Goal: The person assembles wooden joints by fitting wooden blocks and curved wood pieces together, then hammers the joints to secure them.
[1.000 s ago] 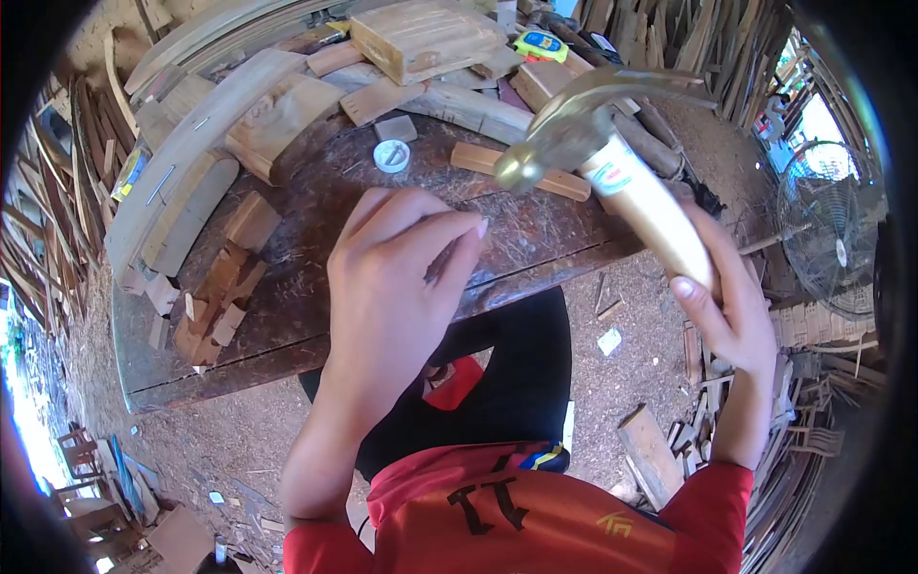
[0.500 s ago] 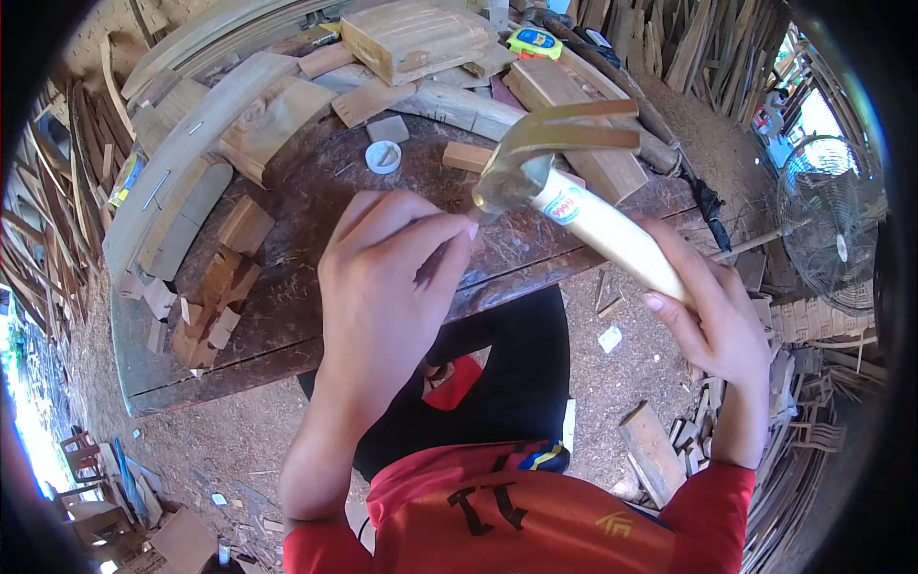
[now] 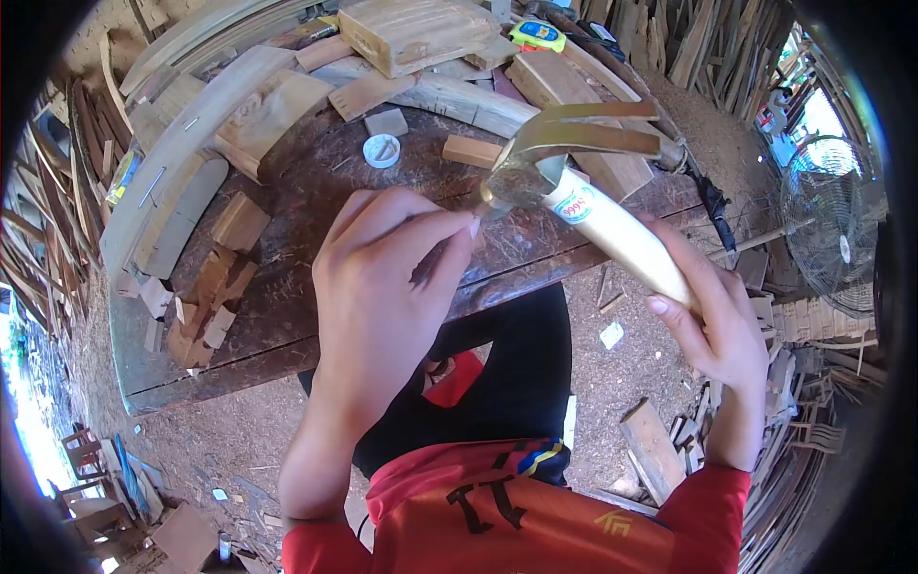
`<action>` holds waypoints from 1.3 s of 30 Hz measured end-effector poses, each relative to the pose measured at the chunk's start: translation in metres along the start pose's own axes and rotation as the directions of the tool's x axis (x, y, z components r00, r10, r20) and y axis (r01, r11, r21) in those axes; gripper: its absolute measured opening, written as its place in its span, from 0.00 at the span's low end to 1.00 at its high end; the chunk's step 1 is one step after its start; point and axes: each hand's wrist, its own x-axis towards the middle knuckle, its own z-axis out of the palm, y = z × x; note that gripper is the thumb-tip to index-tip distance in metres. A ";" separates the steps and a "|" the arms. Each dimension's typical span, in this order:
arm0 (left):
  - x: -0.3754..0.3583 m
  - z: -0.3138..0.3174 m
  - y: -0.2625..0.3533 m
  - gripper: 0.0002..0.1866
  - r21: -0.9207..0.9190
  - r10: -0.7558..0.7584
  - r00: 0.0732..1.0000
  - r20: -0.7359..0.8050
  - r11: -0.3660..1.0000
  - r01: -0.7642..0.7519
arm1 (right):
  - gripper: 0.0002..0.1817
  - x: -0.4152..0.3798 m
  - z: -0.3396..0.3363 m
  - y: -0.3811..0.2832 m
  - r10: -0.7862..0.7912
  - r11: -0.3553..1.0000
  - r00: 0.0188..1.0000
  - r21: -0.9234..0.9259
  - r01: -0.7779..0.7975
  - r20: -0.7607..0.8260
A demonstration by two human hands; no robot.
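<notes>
My right hand [image 3: 712, 306] grips the pale wooden handle of a claw hammer [image 3: 622, 230]. The brass-coloured head is raised over the dark worktable [image 3: 306, 230], its claws pointing right and its striking face at my left fingertips. My left hand [image 3: 387, 258] is pinched, thumb against forefinger, just left of the hammer face; whatever it holds is too small or hidden to name. Beyond it on the table stand a small white cup [image 3: 382, 151] and a grey block [image 3: 386, 122]. A small wood block [image 3: 471, 152] lies behind the hammer head.
Curved boards [image 3: 182, 143] and wood blocks [image 3: 241, 222] line the table's left side. A thick plank [image 3: 416, 33] and a yellow tape measure [image 3: 537, 36] are at the back. A fan [image 3: 830, 225] stands at the right. Scrap wood [image 3: 653, 450] lies on the floor.
The hammer head has shifted slightly right, a little away from my left fingertips. My left hand has barely moved and keeps its pinch.
</notes>
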 end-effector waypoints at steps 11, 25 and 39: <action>-0.001 0.002 0.000 0.07 -0.035 -0.049 0.999 0.014 0.998 0.049 | 0.34 -0.006 -0.002 0.000 0.005 0.999 0.997 -0.050 -0.009 -0.074; 0.001 -0.004 0.003 0.15 -0.022 -0.054 0.998 0.028 0.998 0.054 | 0.33 -0.009 0.001 0.000 0.020 0.999 0.994 -0.033 -0.023 -0.104; 0.004 0.001 0.001 0.28 0.035 -0.083 0.992 0.091 0.996 0.080 | 0.33 -0.009 0.009 0.006 0.061 0.998 0.996 0.032 -0.059 -0.064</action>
